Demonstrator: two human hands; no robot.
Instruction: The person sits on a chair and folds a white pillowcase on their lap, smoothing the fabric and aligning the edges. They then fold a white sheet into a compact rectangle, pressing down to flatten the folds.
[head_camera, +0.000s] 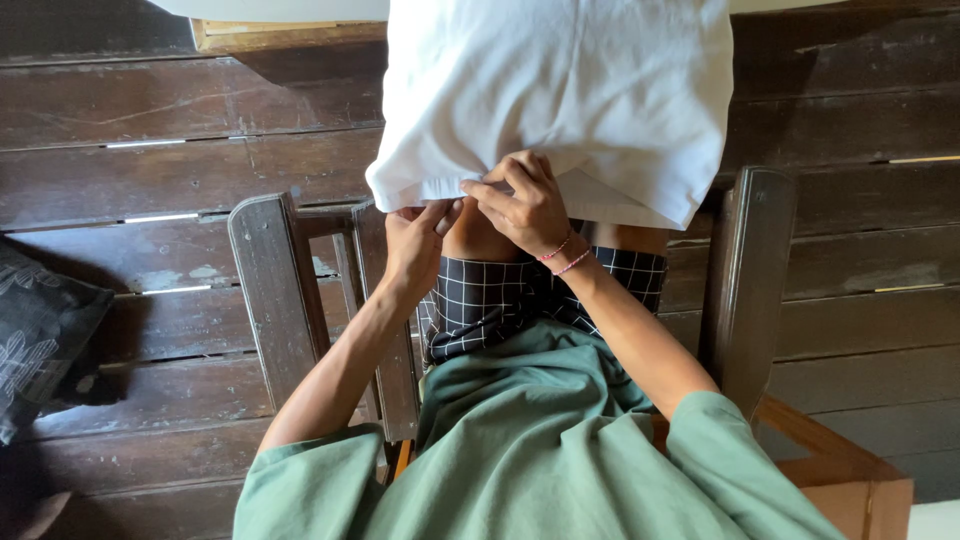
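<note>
The left hand (415, 243) and the right hand (525, 205) are both pinching the bottom edge of a white pillow (560, 95), fingers closed on the cloth. The pillow is lying over the person's knees, above the checked shorts (490, 300). A wooden chair (270, 290) is sitting on the dark plank floor (150, 160).

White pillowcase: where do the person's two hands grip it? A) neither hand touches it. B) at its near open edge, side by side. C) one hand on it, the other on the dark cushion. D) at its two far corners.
B: the left hand and right hand pinch the near edge of the white pillowcase close together.
</note>
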